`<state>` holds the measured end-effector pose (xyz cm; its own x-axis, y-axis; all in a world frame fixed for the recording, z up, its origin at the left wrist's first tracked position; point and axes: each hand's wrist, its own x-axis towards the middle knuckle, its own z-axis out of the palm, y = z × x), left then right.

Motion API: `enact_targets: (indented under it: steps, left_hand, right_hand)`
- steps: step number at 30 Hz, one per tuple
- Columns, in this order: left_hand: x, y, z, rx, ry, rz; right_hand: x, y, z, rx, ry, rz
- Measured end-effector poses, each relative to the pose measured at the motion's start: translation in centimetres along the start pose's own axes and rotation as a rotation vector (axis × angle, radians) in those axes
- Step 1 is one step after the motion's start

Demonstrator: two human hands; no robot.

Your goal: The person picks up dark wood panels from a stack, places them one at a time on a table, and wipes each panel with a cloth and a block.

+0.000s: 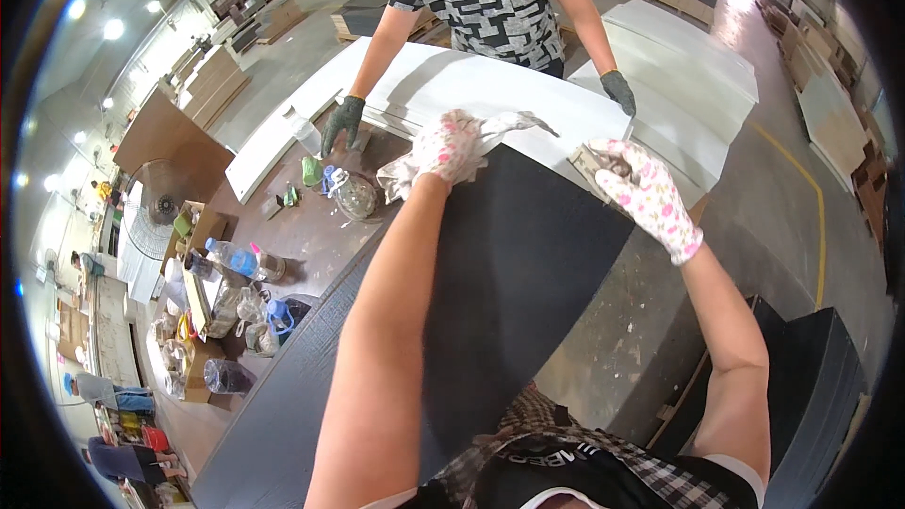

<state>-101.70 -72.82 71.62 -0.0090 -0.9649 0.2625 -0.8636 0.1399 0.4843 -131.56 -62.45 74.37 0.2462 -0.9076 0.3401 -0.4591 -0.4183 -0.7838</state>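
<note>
My left hand (447, 149), in a white glove with pink flowers, presses a crumpled whitish rag (401, 172) onto the far end of a black board (528, 254). The rag's loose end trails to the right of the fingers. My right hand (652, 193), in a matching glove, is closed on a small flat beige block (588, 168) at the board's far right corner. Whether the block touches the edge is hard to make out. Beyond the board lies a long white panel (509, 80). A co-worker's grey-gloved hands (345, 123) rest on or near it.
On the brown table at left stand a round glass jar (356, 198), a blue-labelled plastic bottle (234, 258) and several other bottles. A fan (156, 207) is behind them. More white panels (665, 75) are at far right, with dark boards (815, 396) stacked at lower right.
</note>
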Motion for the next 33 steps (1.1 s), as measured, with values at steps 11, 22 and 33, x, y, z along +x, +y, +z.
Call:
enact_targets:
  steps: [11, 22, 33]
  left_hand:
    - [-17.3, -1.8, -4.8, -1.079, -0.409, 0.259]
    - [-18.4, -1.8, -5.4, -0.271, -0.090, 0.205]
    - [-18.0, -1.1, -5.4, -0.061, -0.004, 0.382]
  right_hand:
    - [16.3, 3.1, 7.2, -0.173, -0.406, -0.178]
    - [12.6, 3.7, 1.1, -0.193, -0.591, -0.020]
    - [0.5, 6.6, -6.8, 0.037, -0.504, 0.088]
